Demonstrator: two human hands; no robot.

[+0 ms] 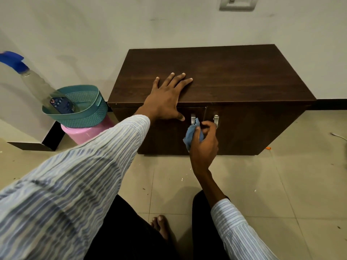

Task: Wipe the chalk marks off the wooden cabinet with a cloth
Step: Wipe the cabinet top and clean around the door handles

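We are rubbing the cloth [193, 135] against the cabinet [234, 76] front.

Our right hand [203, 142] is clutching the bunched blue cloth in its grip beside the left door handle [193, 119], while our left hand [166, 99] is lying flat, fingers spread, on the cabinet top; a teal basket [82, 107] is sitting to the left.

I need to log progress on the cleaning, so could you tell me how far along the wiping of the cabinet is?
The cabinet top shows no chalk marks, so that part looks done. In hand: the right hand grips the blue cloth against the door fronts by the metal handles, while the left hand rests flat on the top edge. Left: the doors are too dark to tell whether marks remain.
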